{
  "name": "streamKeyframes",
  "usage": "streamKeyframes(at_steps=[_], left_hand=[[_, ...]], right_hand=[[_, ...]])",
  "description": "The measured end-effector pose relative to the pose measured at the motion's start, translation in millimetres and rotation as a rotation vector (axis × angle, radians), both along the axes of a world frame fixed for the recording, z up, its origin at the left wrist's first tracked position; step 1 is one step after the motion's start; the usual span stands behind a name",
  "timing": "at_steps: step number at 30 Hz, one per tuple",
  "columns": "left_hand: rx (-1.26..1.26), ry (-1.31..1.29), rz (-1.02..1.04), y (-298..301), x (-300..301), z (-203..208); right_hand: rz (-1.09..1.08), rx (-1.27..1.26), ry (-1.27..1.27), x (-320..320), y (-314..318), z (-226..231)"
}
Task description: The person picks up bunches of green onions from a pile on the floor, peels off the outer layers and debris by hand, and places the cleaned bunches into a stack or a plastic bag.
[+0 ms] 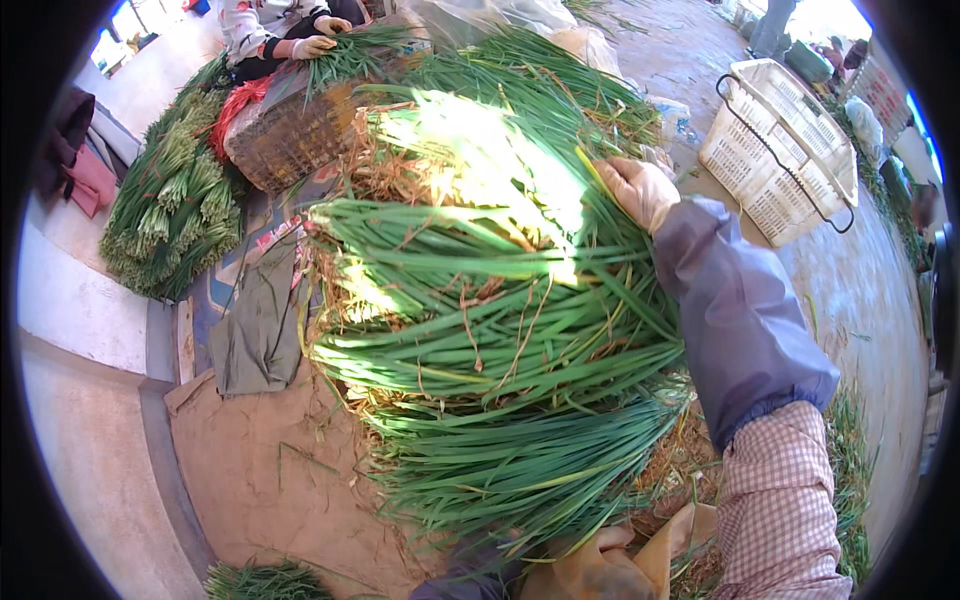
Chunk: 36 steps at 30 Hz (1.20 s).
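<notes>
A large heap of green garlic chives [500,330] lies in front of me, layered in loose bunches with dry brown bits at their left ends. Strong sunlight washes out its upper part. My right hand [640,190], in a pale glove, is closed on some leaves at the heap's upper right, beside a yellowed leaf [595,170]. Of my left arm only a dark purple sleeve [470,568] shows at the lower edge. Chive leaves from the lowest bunch [530,465] hang over it, and the left hand's fingers are hidden.
Tied bundles of chives [165,210] are stacked at the left. Beyond the heap, another person's gloved hands [318,42] handle chives over a worn block [290,135]. A white plastic crate [780,150] with black handles stands at the right. A grey-green cloth [255,325] lies left of the heap.
</notes>
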<state>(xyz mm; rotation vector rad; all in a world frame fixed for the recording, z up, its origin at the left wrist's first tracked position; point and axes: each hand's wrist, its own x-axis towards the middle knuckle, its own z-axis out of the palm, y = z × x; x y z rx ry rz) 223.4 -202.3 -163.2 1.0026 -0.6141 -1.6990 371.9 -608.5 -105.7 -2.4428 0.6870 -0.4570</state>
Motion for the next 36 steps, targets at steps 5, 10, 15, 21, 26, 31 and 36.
streamKeyframes(at_steps=[5,10,15,21,26,31,36], left_hand=[[-0.04,-0.034,-0.042,-1,-9,10],[-0.086,-0.021,-0.107,-1,-22,10],[-0.105,0.002,-0.187,-3,-37,15],[-0.098,0.003,-0.212,-5,-41,17],[-0.069,-0.04,-0.229,-3,-32,13],[0.045,-0.181,-0.244,23,-3,7],[0.378,-0.514,-0.47,95,54,-4]], right_hand=[[0.086,0.112,-0.097,-56,40,-6],[0.121,0.177,-0.065,-107,94,-29],[0.145,0.226,0.013,-127,119,-32],[0.172,0.172,0.095,-109,113,-44],[0.032,0.028,0.212,-73,50,-51],[0.018,-0.107,0.558,-60,43,-16],[0.062,-0.125,0.486,-64,51,45]])
